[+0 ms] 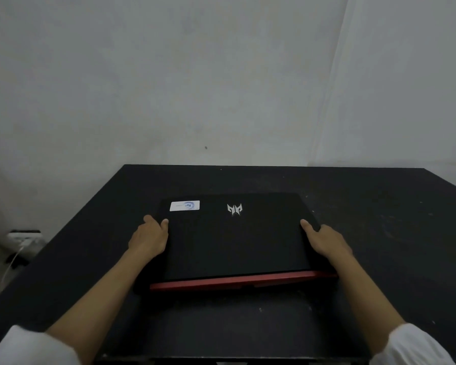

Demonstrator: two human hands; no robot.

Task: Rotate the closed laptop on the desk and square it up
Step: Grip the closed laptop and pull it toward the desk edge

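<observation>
A closed black laptop (234, 241) lies in the middle of the black desk (379, 233). Its lid bears a silver logo and a white sticker at the far left corner, and a red strip runs along its near edge. That edge sits slightly askew, its right end a little farther from me. My left hand (150, 237) grips the laptop's left side, thumb on the lid. My right hand (324, 239) grips the right side the same way. The fingers under both edges are hidden.
A pale wall rises right behind the desk's far edge. Down on the floor at the left a white power strip (24, 239) has a white cable plugged in. White sleeves cover both my upper forearms at the bottom corners.
</observation>
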